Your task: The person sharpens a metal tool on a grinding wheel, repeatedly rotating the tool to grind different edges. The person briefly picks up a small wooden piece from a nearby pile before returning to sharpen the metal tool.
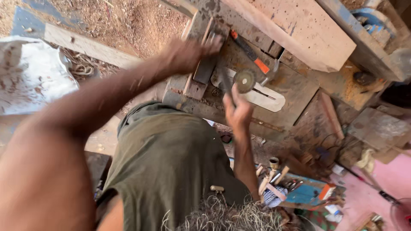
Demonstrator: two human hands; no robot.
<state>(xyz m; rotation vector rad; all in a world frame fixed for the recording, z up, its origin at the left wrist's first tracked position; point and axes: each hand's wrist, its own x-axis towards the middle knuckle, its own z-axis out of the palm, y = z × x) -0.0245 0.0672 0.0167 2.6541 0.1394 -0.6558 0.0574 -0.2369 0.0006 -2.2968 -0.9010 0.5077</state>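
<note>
Left hand (188,53) presses a dark wood block (204,68) flat on the bench (295,92) | right hand (237,112) grips a tool handle beside the round disc (244,80) | we'd keep the block pinned, fingers clear of the disc.

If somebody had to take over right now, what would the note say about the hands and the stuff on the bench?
Left hand: stretched out and blurred, pressing on a dark wooden block on the bench; grip unclear.
Right hand: raised just below the round disc, fingers near it; I cannot tell if it holds anything.
Things: the disc sits at the end of the pale slotted plate. The orange-handled hammer lies untouched beside it, under a big plank.
Done or left: the picture does not show it.
</note>
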